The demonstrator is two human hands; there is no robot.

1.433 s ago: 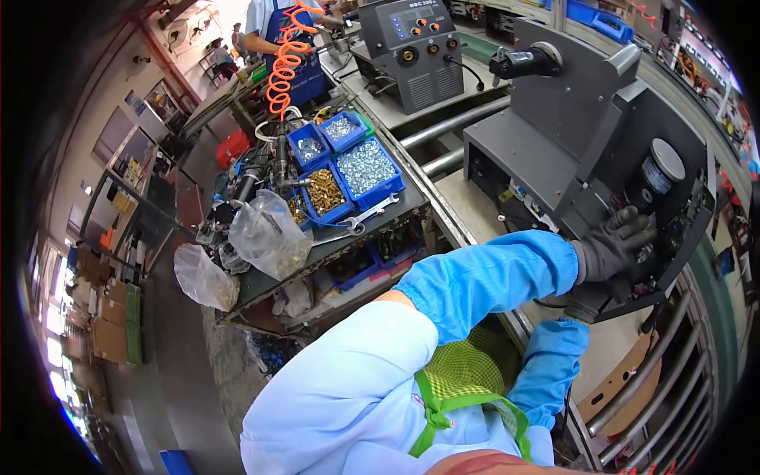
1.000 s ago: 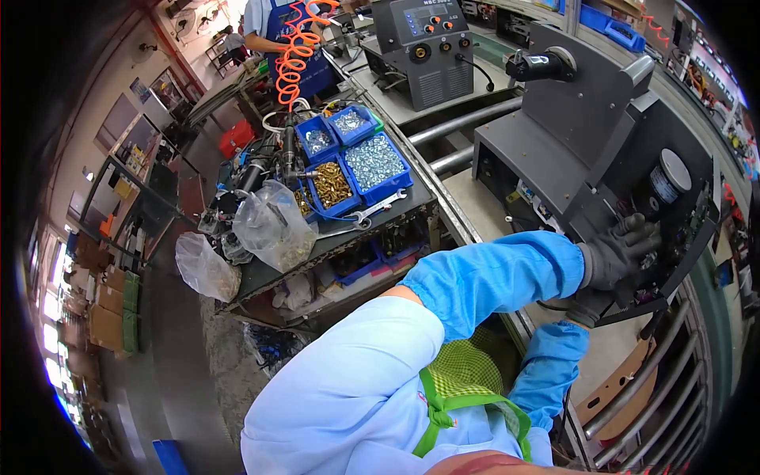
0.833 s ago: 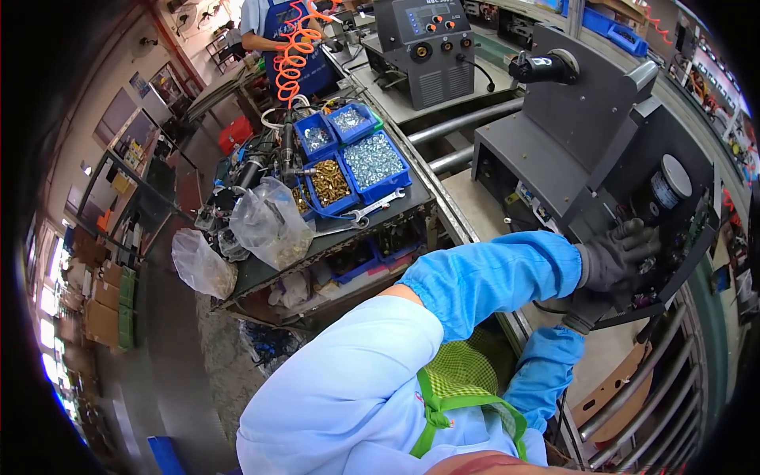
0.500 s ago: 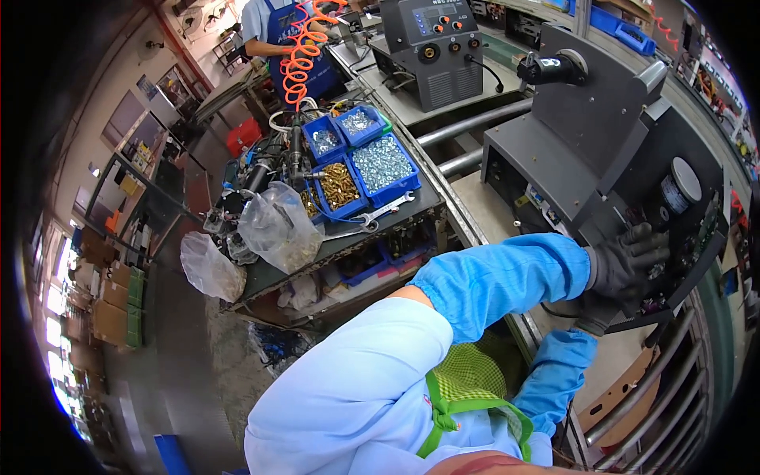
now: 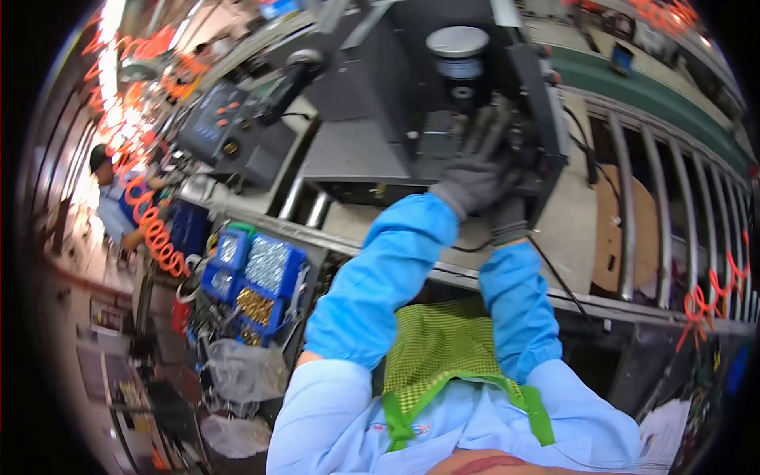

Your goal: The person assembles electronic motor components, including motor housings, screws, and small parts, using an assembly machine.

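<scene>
In front of me stands a dark grey metal machine housing (image 5: pixel 356 146) with its side compartment uncovered. A cylinder with a round silver top (image 5: pixel 457 43) is mounted inside, and a black handle-like part (image 5: pixel 289 87) sticks out to the left. My left hand (image 5: pixel 473 170), in a grey glove, reaches into the compartment below the cylinder, fingers stretched forward over small parts. No held object shows in it. My right hand (image 5: pixel 509 215), also gloved, is close beside it at the compartment's front right edge. Its fingers are hidden behind the left hand and the parts.
Left of me, blue bins (image 5: pixel 273 265) hold silver and brass-coloured fasteners beside plastic bags (image 5: pixel 245 368). Another dark machine with a control panel (image 5: pixel 229 138) stands at the far left. Conveyor rollers (image 5: pixel 625 206) run right. A co-worker (image 5: pixel 119 198) stands beyond coiled orange hoses (image 5: pixel 150 226).
My view has swung to the right, so the housing now lies straight ahead and the bins sit lower left. Both hands remain at the compartment; the left one's fingers now point away from me.
</scene>
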